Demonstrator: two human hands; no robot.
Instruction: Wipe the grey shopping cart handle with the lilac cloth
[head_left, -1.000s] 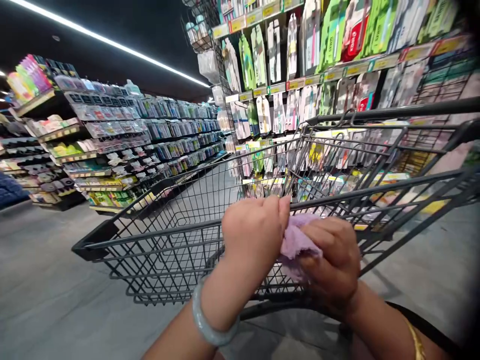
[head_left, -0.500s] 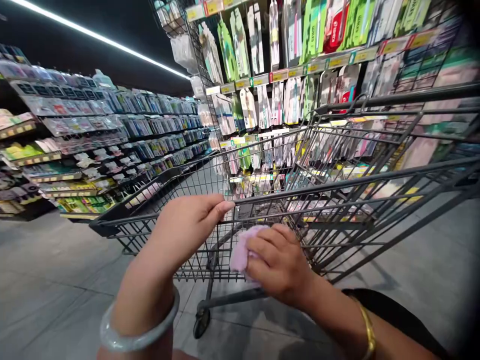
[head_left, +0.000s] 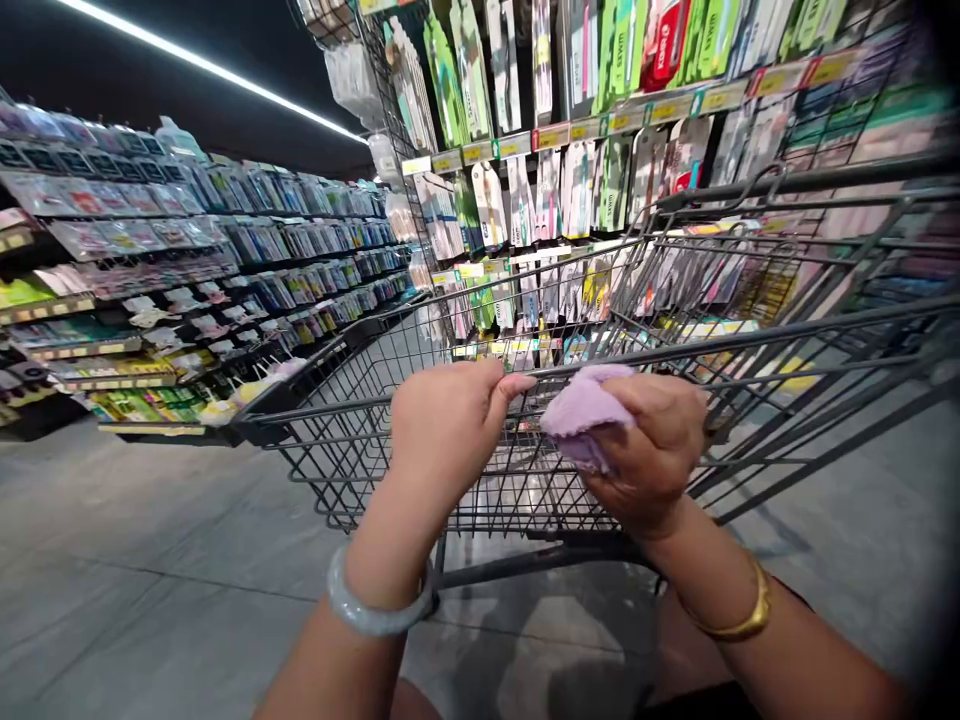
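The left hand (head_left: 450, 415) grips the cart rail (head_left: 345, 409) as the right hand (head_left: 654, 445), clenched on cloth (head_left: 581, 410), rises to it — work seemingly shifts upward.

Left of the left hand (head_left: 446, 425), the top rail (head_left: 330, 408) runs bare to the cart's corner (head_left: 262, 428). Rightward, past a narrow gap, the purple cloth (head_left: 581, 412) in the right hand (head_left: 660, 450) stands in the way. Below, wire mesh (head_left: 517, 505) bars passage.

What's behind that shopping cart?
A display rack of hanging packets, partly seen through the wire cart. The left hand, right hand and purple cloth hide what lies beyond them.
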